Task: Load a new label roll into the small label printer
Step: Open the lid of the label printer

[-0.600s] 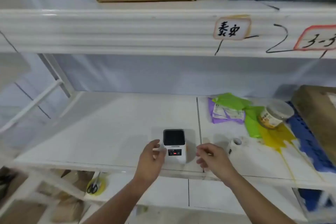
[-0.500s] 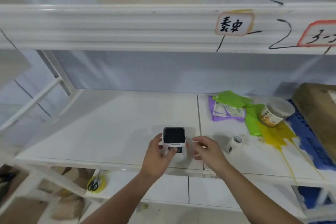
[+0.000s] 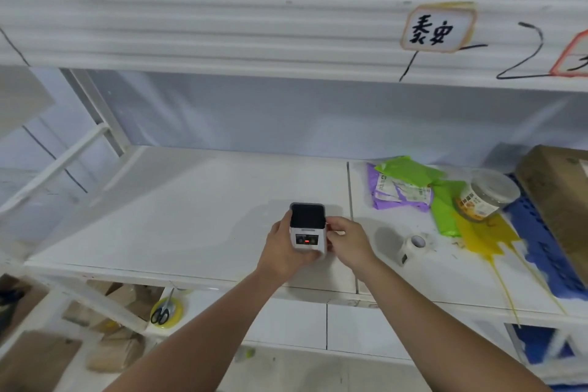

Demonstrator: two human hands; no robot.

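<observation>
Steadying the small white box-shaped label printer with dark lid (image 3: 308, 230) near the front edge of the white shelf board (image 3: 178, 216), then prying the lid open without tipping. Left hand (image 3: 281, 248) wrapped around the left side and front, grasping. Right hand (image 3: 348, 240) pinching the right edge, fingertips (image 3: 331, 222) touching. White label roll (image 3: 413, 247) lying well right, untouched.
</observation>
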